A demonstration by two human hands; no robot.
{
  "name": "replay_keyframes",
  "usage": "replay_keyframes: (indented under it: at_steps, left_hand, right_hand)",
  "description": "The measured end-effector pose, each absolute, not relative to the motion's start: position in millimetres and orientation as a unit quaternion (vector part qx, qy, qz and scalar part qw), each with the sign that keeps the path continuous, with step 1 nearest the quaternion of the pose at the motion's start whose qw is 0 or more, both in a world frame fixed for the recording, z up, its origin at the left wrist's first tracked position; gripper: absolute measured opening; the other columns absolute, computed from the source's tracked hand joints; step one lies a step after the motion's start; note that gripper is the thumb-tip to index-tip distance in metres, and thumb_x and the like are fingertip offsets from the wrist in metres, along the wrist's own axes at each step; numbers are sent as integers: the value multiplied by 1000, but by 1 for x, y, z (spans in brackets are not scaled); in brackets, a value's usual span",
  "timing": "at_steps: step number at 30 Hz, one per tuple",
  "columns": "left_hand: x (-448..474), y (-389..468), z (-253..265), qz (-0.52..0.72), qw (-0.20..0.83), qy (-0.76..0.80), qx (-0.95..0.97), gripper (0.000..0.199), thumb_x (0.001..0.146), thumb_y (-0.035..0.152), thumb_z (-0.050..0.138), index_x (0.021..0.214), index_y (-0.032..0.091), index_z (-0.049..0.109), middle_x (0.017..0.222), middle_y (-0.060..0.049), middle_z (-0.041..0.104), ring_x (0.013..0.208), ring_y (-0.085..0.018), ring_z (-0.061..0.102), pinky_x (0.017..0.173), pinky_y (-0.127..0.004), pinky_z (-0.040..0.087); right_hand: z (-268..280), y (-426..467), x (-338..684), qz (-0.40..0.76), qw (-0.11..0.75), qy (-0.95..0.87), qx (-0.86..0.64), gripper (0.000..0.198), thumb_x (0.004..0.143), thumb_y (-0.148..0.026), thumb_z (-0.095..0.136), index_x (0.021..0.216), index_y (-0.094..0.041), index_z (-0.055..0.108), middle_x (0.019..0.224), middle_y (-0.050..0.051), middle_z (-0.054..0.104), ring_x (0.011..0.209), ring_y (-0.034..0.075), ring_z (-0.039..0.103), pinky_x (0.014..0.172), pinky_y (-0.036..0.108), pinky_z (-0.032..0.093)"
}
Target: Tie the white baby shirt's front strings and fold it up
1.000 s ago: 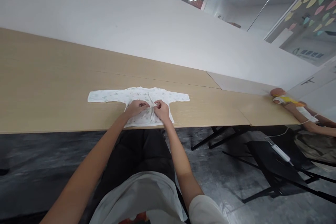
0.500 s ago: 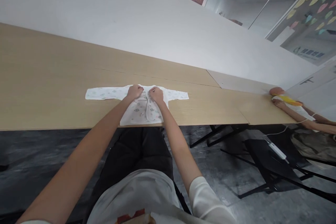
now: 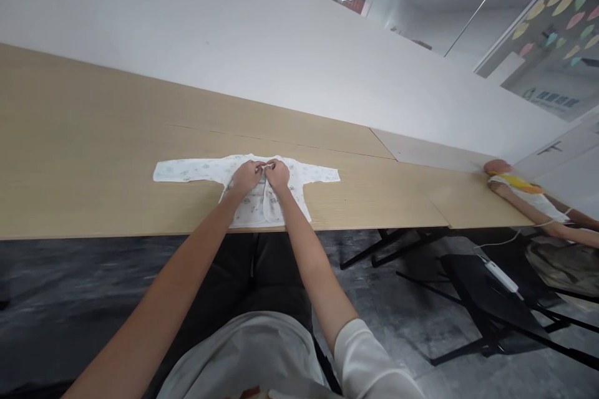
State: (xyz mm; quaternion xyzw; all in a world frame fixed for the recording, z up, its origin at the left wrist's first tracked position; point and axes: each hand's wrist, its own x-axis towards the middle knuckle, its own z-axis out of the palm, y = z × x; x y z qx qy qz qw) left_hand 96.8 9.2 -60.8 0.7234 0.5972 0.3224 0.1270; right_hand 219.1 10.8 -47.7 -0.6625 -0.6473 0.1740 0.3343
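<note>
A small white baby shirt [image 3: 294, 196] with a scattered print lies spread on the table, its sleeves stretched out left and right. My left hand [image 3: 248, 176] is closed in a pinch at the upper front, near the neckline. Close beside it, my right hand [image 3: 277, 174] pinches the fabric at the front opening. The fingertips of both hands nearly meet, with a bit of white cloth between them. The front flap hangs loosely below my right hand. My fingers hide part of the neckline.
The wooden table [image 3: 107, 137] runs along a white partition [image 3: 187, 31]. Its front edge is just below the shirt's hem. At the far right a co-worker's arms [image 3: 519, 199] rest on the table near yellow and white cloth. A black folding chair [image 3: 486, 293] holds a white power strip [image 3: 500, 274].
My left hand has moved right, bringing its fingertips up to those of my right hand. The shirt's left front panel has shifted towards the middle with it.
</note>
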Motion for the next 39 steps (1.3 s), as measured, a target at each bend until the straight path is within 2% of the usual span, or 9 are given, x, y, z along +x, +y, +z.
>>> replay_keyframes:
  at_steps: [4, 12, 20, 24, 28, 39]
  left_hand:
    - [98, 7, -61, 317, 110, 585, 738, 47, 89, 27, 46, 127, 20, 71, 113, -14, 72, 107, -29, 64, 92, -36, 49]
    - [96, 13, -63, 322, 122, 591, 729, 37, 85, 28, 51, 111, 16, 75, 116, -17, 70, 109, -31, 63, 96, -38, 48]
    - [96, 12, -61, 336, 145, 595, 716, 30, 83, 23, 50, 101, 16, 73, 113, -14, 72, 98, -26, 66, 94, -36, 49]
    - [96, 11, -59, 339, 155, 600, 708, 29, 82, 22, 51, 100, 17, 73, 107, -12, 74, 96, -26, 67, 89, -34, 50]
    - [96, 10, -58, 331, 166, 605, 705, 29, 81, 21, 53, 103, 18, 73, 102, -10, 76, 94, -25, 68, 85, -32, 50]
    - [95, 13, -62, 351, 161, 595, 705, 28, 81, 26, 54, 99, 19, 74, 106, -9, 75, 92, -23, 66, 86, -33, 51]
  right_hand:
    - [-49, 11, 219, 183, 360, -640, -654, 31, 89, -13, 48, 106, -21, 73, 107, 5, 72, 99, 19, 65, 92, 27, 49]
    - [-47, 10, 217, 186, 362, -631, -660, 22, 92, -21, 52, 95, -19, 74, 103, 7, 75, 98, 20, 67, 89, 27, 50]
    - [-50, 10, 219, 188, 380, -624, -657, 28, 89, -10, 47, 103, -18, 70, 110, 7, 73, 103, 18, 66, 95, 27, 48]
    - [-51, 11, 219, 194, 397, -622, -646, 28, 87, -8, 47, 97, -19, 71, 111, 6, 73, 106, 18, 66, 97, 27, 47]
    - [-51, 10, 219, 212, 398, -623, -639, 26, 86, -10, 51, 98, -21, 71, 109, 4, 74, 103, 18, 67, 95, 28, 49]
    - [-50, 6, 221, 211, 385, -647, -624, 28, 85, -8, 52, 102, -23, 70, 109, 3, 75, 103, 18, 67, 94, 29, 52]
